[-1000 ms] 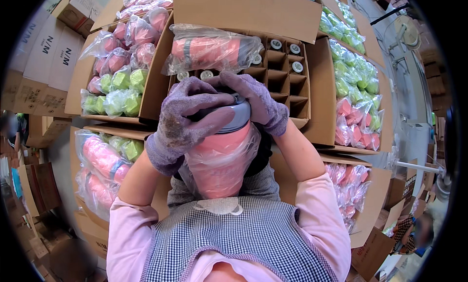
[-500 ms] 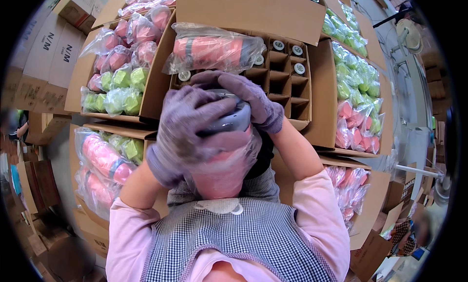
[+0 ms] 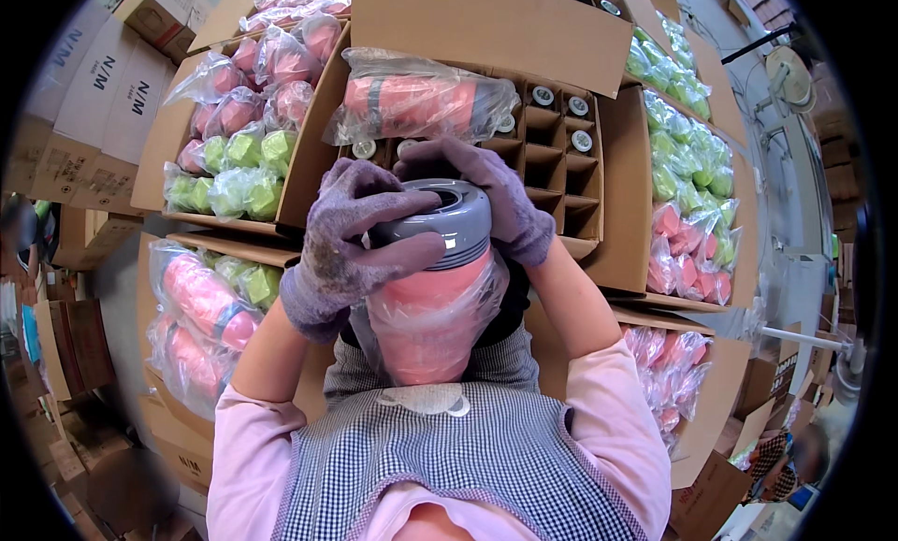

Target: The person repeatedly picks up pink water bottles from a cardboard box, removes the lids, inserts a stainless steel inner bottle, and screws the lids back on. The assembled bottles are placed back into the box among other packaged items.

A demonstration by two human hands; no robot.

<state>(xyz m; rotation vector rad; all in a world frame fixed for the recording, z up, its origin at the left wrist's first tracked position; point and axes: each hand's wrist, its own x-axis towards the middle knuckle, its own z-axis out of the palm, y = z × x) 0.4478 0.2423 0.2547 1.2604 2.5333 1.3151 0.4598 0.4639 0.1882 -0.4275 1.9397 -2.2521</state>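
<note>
A pink vacuum flask (image 3: 423, 298) stands upright against my lap, with clear plastic bag film around its body. Its grey collar (image 3: 468, 229) shows a dark round opening on top. My left hand (image 3: 348, 246), in a purple knitted glove, is on the collar's left side, with fingers across its rim and front. On the far right side, my right hand (image 3: 505, 200), gloved alike, curves around the collar; its fingertips are partly hidden. Beyond my hands, a bagged pink flask (image 3: 421, 106) lies on a divided carton (image 3: 585, 251).
Several round-topped pieces stand in the carton's cells. Boxes of bagged pink and green items, such as the left box (image 3: 304, 172) and the right box (image 3: 622, 181), surround me. Bagged pink flasks (image 3: 201, 302) lie near my left elbow. A person (image 3: 786, 457) is at the far right.
My left hand, blurred over the flask's top before, has drawn back to the left and is steadier. The grey collar and its opening now show more. My right hand has shifted slightly.
</note>
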